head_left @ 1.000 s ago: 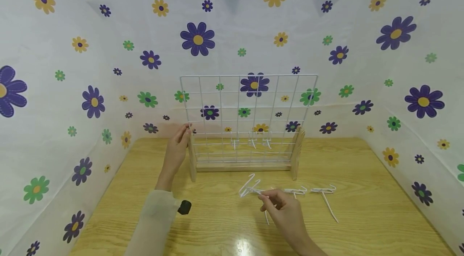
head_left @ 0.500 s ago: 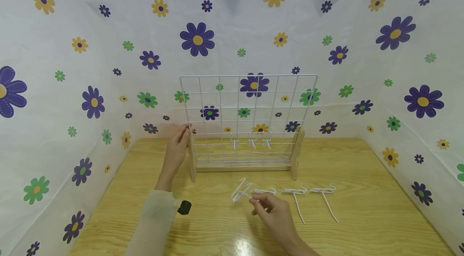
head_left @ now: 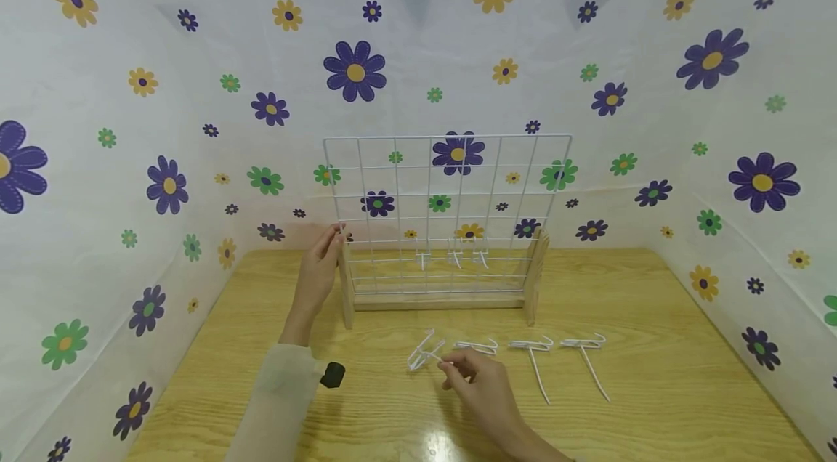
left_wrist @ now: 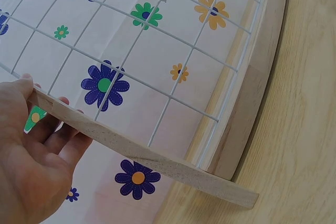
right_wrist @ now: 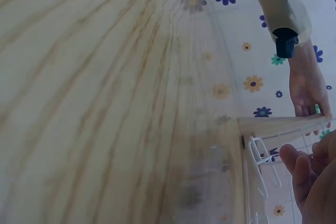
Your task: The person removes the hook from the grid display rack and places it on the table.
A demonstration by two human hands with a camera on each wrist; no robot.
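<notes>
The work is laid out on a table point(head_left: 654, 404) with a yellowish wood-grain top, its streaks running crosswise, and a bright reflection point(head_left: 439, 444) is caught near the front edge. The space is enclosed at the back and on both sides by white sheeting point(head_left: 425, 33) — smooth in places, creased in others — and printed with daisy-like flowers point(head_left: 355, 73) in purple, green and yellow.

Toward the back of the table, a wire grid point(head_left: 429, 182) of thin white rods is held up by a pale, plain wooden stand, made up of a left upright point(head_left: 347, 288), a right upright point(head_left: 538, 273) and a low rail point(head_left: 438, 305) between them. The sheeting can be seen through the rectangular openings. Three white wire hooks point(head_left: 455, 257) are hung on the lower part of the grid, two of them close together.

The left upright is gripped near its top by the left hand point(head_left: 319, 269), with the thumb on one side and the fingers on the other. The left forearm is covered by a pale sleeve point(head_left: 277, 389), and a black device point(head_left: 333, 375) is worn at its cuff.

By the right hand point(head_left: 482, 386), the stem of a bent white hook point(head_left: 425, 354) is pinched between thumb and forefinger. That hook is held in front of the stand, left of three loose hooks point(head_left: 531, 346) laid in a row; whether the tabletop is touched by it cannot be told. Straight, slender stems are shown by the two rightmost loose hooks, while the nearest one is partly covered by the right hand.
</notes>
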